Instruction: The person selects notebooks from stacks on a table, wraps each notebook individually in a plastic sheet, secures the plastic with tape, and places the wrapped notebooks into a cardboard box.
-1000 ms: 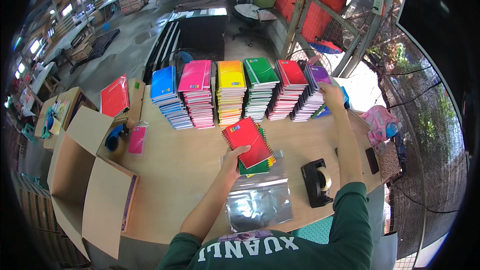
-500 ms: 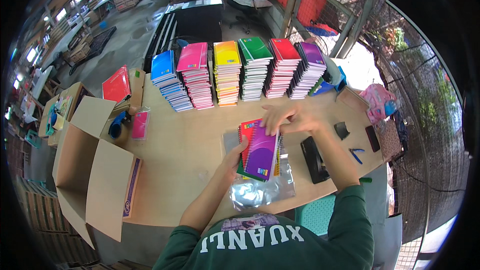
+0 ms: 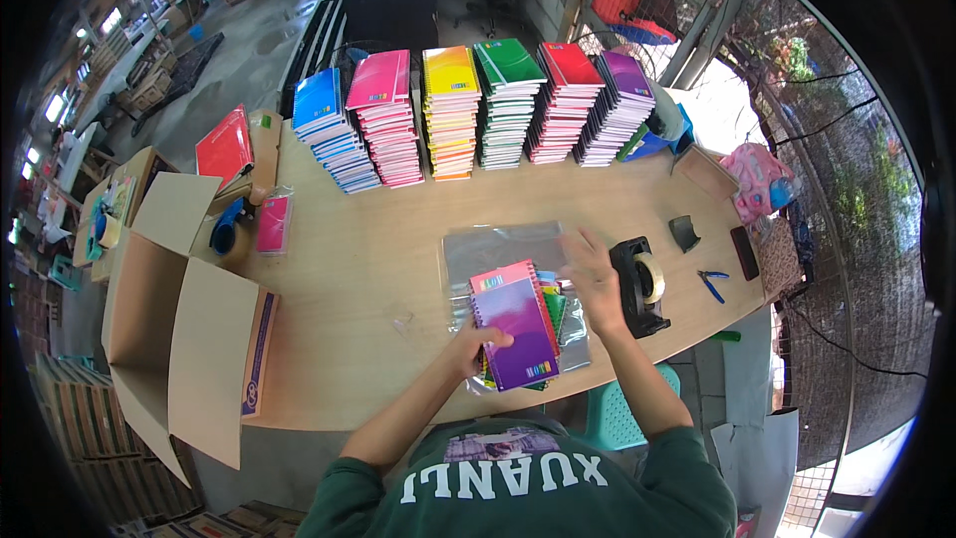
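Under the left hand [image 3: 476, 344]: a small pile of spiral notebooks [image 3: 518, 331], purple cover on top, pink and green edges showing beneath, lying on the wooden worktop [image 3: 368, 279] close to the near edge. A second ago the pile had a red cover on top and the right hand was away at the far stacks; half a second ago both hands were on the pile with the purple book arriving. Now the purple one is seated and squared, so the set has gained a colour. Left hand is curled closed on the pile's near-left corner, pinning it. Right hand [image 3: 590, 274] has let go, fingers spread flat and holding nothing, resting at the pile's far-right edge on the clear plastic bag [image 3: 503, 244] that lies partly under the books. Bag is thin, glossy, wrinkled film; it'll slide and crease easily. Notebook covers look like smooth coated card, wire-bound along the left side, rigid rectangles that stack flat. Beyond both hands: six tall stacks of notebooks [image 3: 458, 110] in blue, pink, yellow, green, red, purple. Just right of the right hand: black tape dispenser [image 3: 639, 284], heavy-looking moulded body. Well left of the left hand: open corrugated cardboard box [image 3: 179, 319], flaps up.
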`<act>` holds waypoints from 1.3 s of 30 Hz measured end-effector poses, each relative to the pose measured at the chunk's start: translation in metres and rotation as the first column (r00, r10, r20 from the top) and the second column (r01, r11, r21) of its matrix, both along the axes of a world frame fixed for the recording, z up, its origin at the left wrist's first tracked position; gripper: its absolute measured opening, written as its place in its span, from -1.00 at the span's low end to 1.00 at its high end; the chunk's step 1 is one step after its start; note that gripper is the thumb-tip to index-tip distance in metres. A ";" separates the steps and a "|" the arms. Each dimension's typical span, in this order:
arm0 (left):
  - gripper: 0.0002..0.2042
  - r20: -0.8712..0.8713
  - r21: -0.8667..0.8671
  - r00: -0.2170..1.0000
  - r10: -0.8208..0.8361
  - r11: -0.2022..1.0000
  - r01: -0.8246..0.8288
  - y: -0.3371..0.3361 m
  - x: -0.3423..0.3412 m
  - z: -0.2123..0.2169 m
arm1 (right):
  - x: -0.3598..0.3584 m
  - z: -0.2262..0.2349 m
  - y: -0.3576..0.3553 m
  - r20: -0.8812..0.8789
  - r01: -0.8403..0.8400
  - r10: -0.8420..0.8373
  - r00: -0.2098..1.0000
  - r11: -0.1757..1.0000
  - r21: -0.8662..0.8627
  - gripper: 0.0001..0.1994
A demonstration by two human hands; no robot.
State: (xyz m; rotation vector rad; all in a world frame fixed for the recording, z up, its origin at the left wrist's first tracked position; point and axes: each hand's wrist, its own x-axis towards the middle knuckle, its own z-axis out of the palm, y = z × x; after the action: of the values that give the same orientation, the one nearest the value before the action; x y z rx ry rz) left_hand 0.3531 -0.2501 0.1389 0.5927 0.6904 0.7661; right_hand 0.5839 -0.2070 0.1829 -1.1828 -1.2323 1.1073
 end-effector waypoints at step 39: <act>0.13 -0.234 0.668 0.743 0.628 0.658 -0.346 0.022 0.079 -0.126 | 0.007 -0.159 -0.001 -0.190 -0.233 0.242 0.951 0.970 0.071 0.32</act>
State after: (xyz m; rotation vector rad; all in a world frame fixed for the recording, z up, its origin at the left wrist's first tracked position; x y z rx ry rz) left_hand 0.4320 -0.2283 0.0132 1.2093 1.0841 1.4284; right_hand 0.5913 -0.2078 0.0237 -0.8795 -1.2603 1.3323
